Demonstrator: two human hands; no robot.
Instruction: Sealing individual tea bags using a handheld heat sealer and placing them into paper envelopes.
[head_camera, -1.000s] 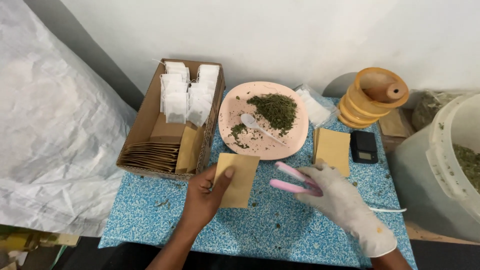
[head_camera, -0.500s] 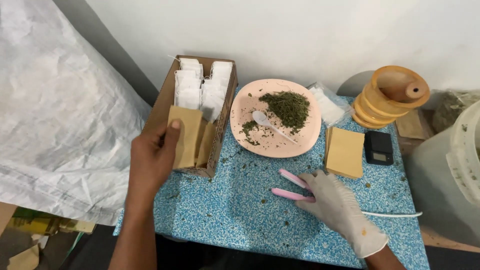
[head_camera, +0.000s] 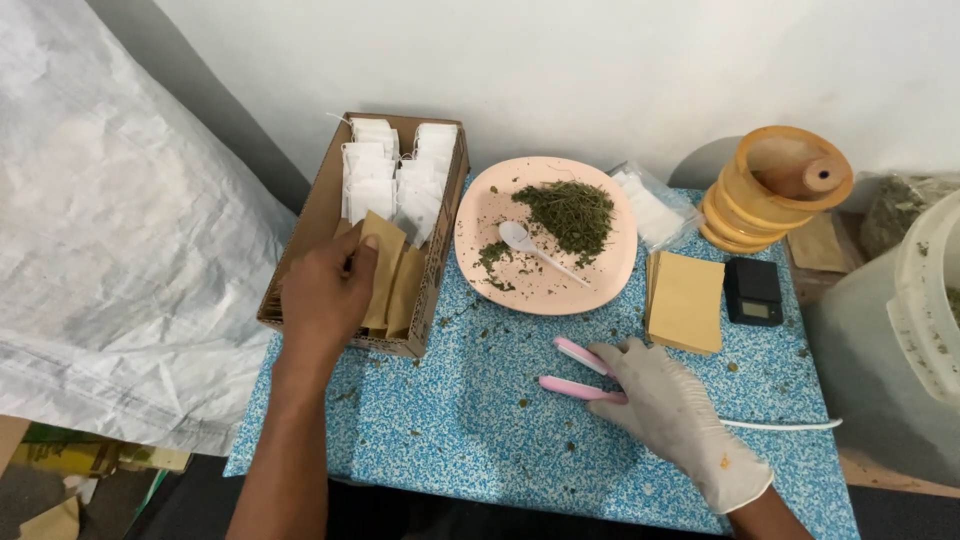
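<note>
Our bare left hand (head_camera: 325, 295) pinches a brown paper envelope (head_camera: 381, 262) inside the cardboard box (head_camera: 310, 225). Our gloved right hand (head_camera: 672, 412) rests, fingers loosely curled, on a pink clamp-like tool (head_camera: 578, 372) on the table (head_camera: 470, 430).

Matt brown paper envelope (head_camera: 383, 262) in cardboard box (head_camera: 310, 225); white glove (head_camera: 680, 420) prob. latex, smooth; pink sealer (head_camera: 580, 372) glossy plastic; speckled surface (head_camera: 480, 430) rough-looking.

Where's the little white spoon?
In the head view, the white spoon lies on the round pink plate at the middle of the table, just left of the pile of dried green herbs and right of the cardboard box.
</note>
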